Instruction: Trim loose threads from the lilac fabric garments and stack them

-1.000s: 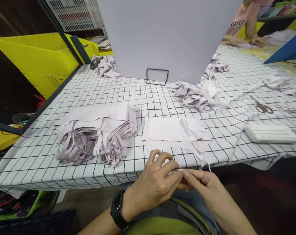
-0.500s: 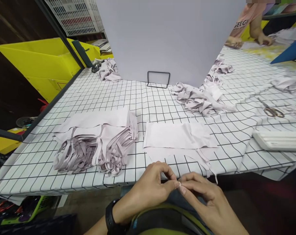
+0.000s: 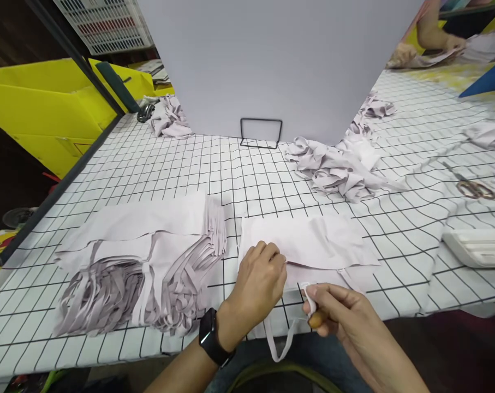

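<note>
On the table in front of me lies a pale pinkish-white fabric piece (image 3: 312,240) with narrow straps. My left hand (image 3: 261,281), in a black watch, is closed with its fingers curled at the fabric's lower edge; the fingertips are partly hidden. From beneath it a thin strap (image 3: 278,349) loops over the table's front edge. My right hand (image 3: 341,311) pinches a strap end with a small white ring (image 3: 305,286) between thumb and fingers. A rounded brown end (image 3: 316,319) shows under those fingers; what it belongs to I cannot make out.
A stack of strapped fabric pieces (image 3: 141,262) is at left. Crumpled fabric strips (image 3: 337,169) lie by a large grey panel (image 3: 280,65) with a wire stand (image 3: 261,133). Scissors (image 3: 474,188) and a white tray (image 3: 476,248) sit at right. A co-worker's hands (image 3: 452,43) handle fabric.
My hands were together at the table's front edge. Now my left hand has moved up and left onto the fabric; my right hand is apart, holding the strap end. The view has shifted slightly.
</note>
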### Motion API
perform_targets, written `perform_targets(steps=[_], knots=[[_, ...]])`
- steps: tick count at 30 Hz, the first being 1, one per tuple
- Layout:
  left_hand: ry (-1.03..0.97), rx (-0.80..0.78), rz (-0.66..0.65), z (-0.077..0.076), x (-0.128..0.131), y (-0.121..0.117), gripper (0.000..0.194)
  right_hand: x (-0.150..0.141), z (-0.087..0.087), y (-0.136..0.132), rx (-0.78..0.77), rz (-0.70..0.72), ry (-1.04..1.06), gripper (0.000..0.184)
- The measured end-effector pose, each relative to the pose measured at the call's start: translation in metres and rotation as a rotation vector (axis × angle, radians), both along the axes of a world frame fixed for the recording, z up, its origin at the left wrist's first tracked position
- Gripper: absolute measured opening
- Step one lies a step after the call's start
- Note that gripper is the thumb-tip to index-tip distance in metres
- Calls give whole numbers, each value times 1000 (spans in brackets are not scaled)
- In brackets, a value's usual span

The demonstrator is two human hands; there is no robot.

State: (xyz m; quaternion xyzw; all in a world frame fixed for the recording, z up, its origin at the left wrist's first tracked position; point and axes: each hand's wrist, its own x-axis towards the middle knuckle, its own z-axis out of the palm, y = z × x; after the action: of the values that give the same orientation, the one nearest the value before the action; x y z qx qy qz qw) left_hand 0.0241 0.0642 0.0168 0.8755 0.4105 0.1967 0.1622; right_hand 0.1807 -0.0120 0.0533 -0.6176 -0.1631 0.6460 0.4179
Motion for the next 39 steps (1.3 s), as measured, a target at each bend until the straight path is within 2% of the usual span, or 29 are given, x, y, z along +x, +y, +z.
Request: perform_targets(steps=[7, 13, 22, 26, 34, 39], knots=[[-235, -6, 51, -5, 0, 3, 13, -7, -13, 30, -40, -83, 74, 44], [-228, 46, -5, -5, 0, 2, 17, -14, -11, 43, -83, -161, 23, 47], [-52, 139, -120, 0, 0, 0, 21, -11, -15, 40, -11, -21, -65, 46], [-24, 142, -129, 1, -1, 1, 19, -9, -17, 41, 30, 26, -83, 42], [15, 157, -149, 3, -3, 1, 21, -12, -14, 41, 15, 63, -135, 39], [44, 163, -206, 6, -2, 4, 19, -8, -15, 46, 5, 165, -89, 43]])
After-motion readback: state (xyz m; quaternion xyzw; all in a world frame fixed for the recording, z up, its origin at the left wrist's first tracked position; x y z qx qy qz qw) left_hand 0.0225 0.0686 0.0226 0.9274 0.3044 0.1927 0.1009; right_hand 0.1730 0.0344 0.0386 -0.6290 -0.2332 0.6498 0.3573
